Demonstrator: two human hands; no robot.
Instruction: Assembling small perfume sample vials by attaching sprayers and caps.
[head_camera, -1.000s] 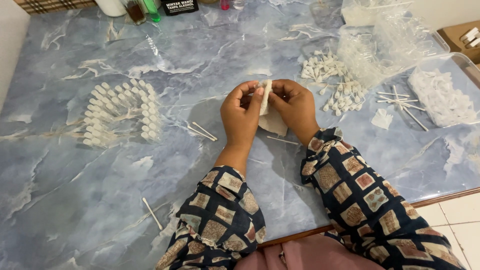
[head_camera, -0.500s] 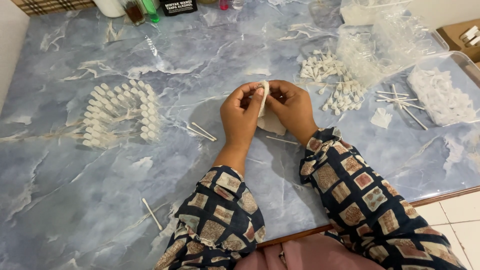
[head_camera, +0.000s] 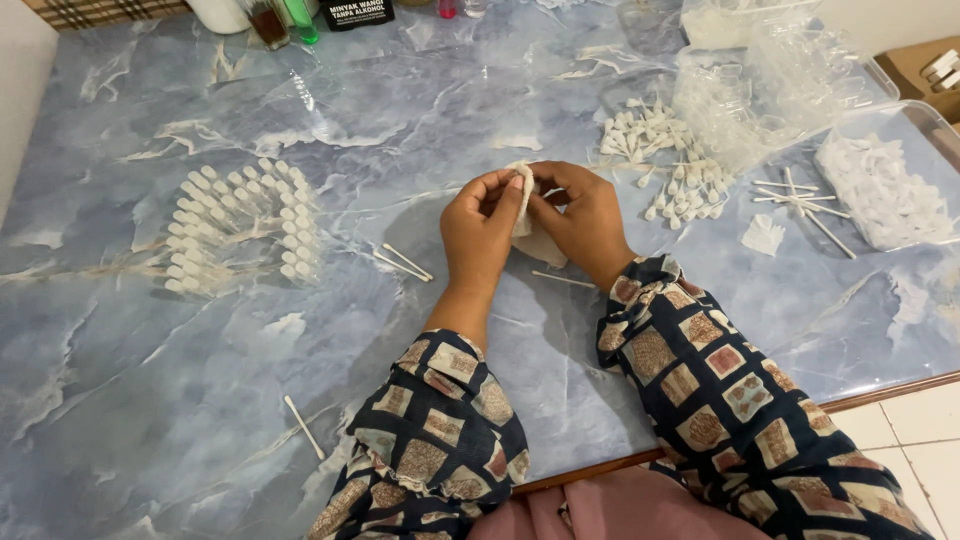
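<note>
My left hand (head_camera: 482, 232) and my right hand (head_camera: 582, 215) meet over the middle of a blue marbled table (head_camera: 150, 400). Both pinch a small white tissue pad (head_camera: 522, 192) between fingertips, with a loose flap of it hanging below the hands. Whether anything lies inside the tissue is hidden. Both sleeves are dark with a square pattern.
Rows of small clear vials with white caps (head_camera: 240, 225) lie at the left. Loose white caps (head_camera: 665, 160) are heaped at the right by clear plastic bags (head_camera: 770, 80) and a clear tray (head_camera: 885, 185). Thin white sticks (head_camera: 402, 262) lie scattered. Bottles (head_camera: 290, 15) stand at the far edge.
The hands have stayed in place; the fingers have shifted slightly on the tissue, which now sits a little lower between the fingertips.
</note>
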